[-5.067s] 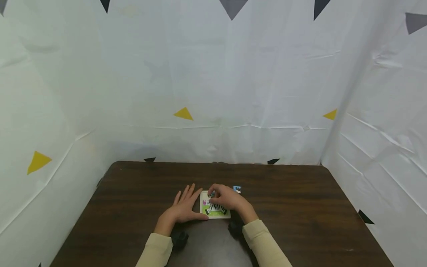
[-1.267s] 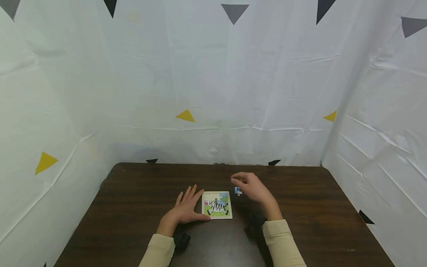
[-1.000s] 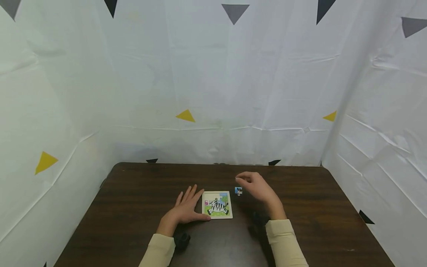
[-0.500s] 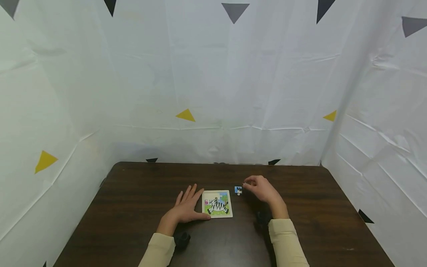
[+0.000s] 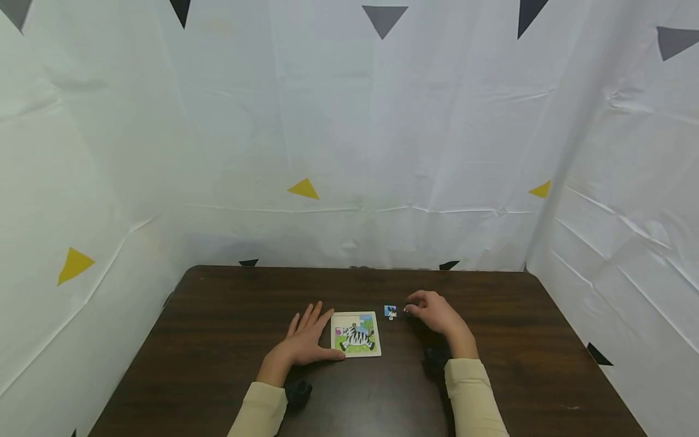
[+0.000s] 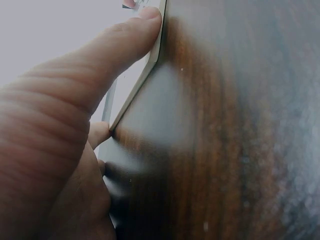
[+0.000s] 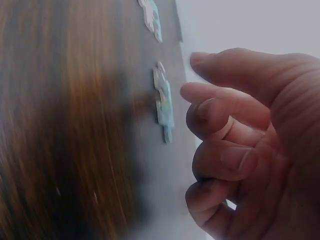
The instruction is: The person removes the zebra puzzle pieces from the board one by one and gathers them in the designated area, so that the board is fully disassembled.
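Note:
A small wooden jigsaw puzzle with a zebra picture lies flat on the table; its upper left part shows bare pale wood. My left hand steadies it, fingers spread, thumb along the near edge and index fingertip at the left side. In the left wrist view the thumb touches the board's edge. My right hand hovers beside a puzzle piece on the table, thumb and index fingertips slightly apart from it, other fingers loosely curled. Another blue and white puzzle piece lies between that hand and the puzzle.
The dark wooden table reaches back to a white sheet wall with coloured triangles. A black wrist camera sits under the left wrist, another black wrist camera under the right.
My right hand has left the puzzle, carried a piece to the right, lowered it and let go on the table. The puzzle's upper left now shows bare. The left hand stays put.

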The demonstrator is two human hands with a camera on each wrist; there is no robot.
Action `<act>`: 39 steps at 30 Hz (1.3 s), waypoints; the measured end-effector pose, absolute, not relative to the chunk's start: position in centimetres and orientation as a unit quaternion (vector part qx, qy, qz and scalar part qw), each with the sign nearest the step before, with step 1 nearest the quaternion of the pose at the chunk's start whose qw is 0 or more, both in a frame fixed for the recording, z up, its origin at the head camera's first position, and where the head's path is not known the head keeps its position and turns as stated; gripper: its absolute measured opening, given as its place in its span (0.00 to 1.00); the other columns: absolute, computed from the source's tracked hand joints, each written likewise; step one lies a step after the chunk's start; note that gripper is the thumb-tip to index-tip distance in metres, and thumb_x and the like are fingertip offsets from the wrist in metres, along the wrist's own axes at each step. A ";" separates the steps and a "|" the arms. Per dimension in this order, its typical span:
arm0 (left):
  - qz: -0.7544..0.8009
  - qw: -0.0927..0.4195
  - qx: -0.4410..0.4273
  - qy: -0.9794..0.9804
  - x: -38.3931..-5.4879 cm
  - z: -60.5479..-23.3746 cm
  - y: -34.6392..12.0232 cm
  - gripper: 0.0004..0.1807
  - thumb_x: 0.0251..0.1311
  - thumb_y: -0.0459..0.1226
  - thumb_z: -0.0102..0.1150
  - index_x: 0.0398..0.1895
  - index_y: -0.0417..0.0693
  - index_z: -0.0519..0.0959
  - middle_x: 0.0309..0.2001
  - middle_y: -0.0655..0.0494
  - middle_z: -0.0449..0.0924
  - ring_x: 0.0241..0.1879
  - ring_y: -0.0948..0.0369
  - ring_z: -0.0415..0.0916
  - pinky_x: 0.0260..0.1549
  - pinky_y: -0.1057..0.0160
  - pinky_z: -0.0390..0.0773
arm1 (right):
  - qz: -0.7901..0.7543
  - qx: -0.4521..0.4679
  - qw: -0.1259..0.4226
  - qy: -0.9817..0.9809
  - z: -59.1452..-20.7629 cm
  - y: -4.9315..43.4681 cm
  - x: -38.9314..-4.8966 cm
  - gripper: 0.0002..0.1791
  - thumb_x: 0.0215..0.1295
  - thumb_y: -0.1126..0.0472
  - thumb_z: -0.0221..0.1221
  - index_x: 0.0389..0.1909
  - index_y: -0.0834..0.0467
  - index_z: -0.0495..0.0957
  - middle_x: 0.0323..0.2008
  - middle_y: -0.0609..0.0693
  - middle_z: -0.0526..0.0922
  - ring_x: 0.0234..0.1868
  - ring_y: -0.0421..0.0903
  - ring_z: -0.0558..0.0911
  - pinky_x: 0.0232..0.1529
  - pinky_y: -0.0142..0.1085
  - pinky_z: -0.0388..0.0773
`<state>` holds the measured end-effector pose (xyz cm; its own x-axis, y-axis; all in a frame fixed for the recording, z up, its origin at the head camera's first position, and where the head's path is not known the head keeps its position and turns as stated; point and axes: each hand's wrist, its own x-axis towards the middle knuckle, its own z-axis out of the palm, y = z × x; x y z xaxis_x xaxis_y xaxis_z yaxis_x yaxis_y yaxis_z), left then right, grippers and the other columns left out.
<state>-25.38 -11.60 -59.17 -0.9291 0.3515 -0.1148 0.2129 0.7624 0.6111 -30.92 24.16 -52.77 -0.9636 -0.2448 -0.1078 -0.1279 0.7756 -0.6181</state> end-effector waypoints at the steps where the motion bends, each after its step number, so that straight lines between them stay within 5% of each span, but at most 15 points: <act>1: 0.309 0.114 0.151 0.932 -25.4 -59.2 -11.6 0.69 0.50 0.73 0.74 0.90 0.59 0.51 0.90 0.49 0.34 0.89 0.46 0.28 0.84 0.34 0.28 | -0.323 -0.101 0.091 0.936 -52.7 24.4 -30.8 0.20 0.78 0.56 0.64 0.62 0.63 0.83 0.42 0.56 0.87 0.38 0.47 0.81 0.42 0.46 0.81; 14: 0.308 0.110 0.148 0.933 -25.3 -59.2 -11.5 0.68 0.50 0.73 0.73 0.90 0.60 0.52 0.90 0.50 0.35 0.89 0.45 0.30 0.83 0.34 0.29 | -0.377 -0.114 0.116 0.912 -53.1 26.1 -30.5 0.17 0.71 0.64 0.69 0.56 0.66 0.80 0.25 0.50 0.75 0.25 0.44 0.71 0.29 0.38 0.69; 28: 0.307 0.115 0.146 0.933 -25.5 -59.2 -11.6 0.69 0.50 0.74 0.72 0.90 0.61 0.50 0.90 0.51 0.34 0.89 0.47 0.29 0.84 0.35 0.28 | -0.382 -0.122 0.123 0.908 -53.1 26.0 -30.5 0.17 0.73 0.68 0.65 0.59 0.67 0.79 0.26 0.50 0.76 0.26 0.45 0.72 0.29 0.38 0.70; 39: 0.309 0.116 0.146 0.933 -25.4 -59.2 -11.6 0.69 0.49 0.73 0.73 0.90 0.60 0.51 0.90 0.50 0.34 0.89 0.46 0.29 0.84 0.35 0.28 | -0.365 -0.134 0.095 0.917 -52.2 24.0 -30.5 0.21 0.79 0.61 0.62 0.67 0.66 0.76 0.31 0.56 0.83 0.28 0.45 0.74 0.31 0.39 0.71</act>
